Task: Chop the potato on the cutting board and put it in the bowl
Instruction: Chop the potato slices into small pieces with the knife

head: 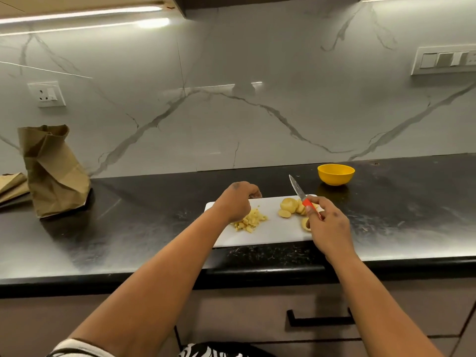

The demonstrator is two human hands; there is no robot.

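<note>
A white cutting board (273, 233) lies on the black counter. A pile of small chopped potato pieces (251, 220) sits on its left part. Potato slices and a larger piece (289, 206) lie on its right part. My left hand (238, 199) hovers over the board's far left with fingers curled, just behind the chopped pile; I cannot see anything in it. My right hand (328, 225) grips the orange handle of a knife (300, 193), blade pointing up and away. A yellow bowl (335, 174) stands behind the board to the right.
A crumpled brown paper bag (51, 171) stands at the far left of the counter (128, 228), with more folded paper (13, 185) beside it. The marble wall carries sockets (47, 94) and a switch panel (445, 60). A drawer handle (319, 318) is below the counter edge.
</note>
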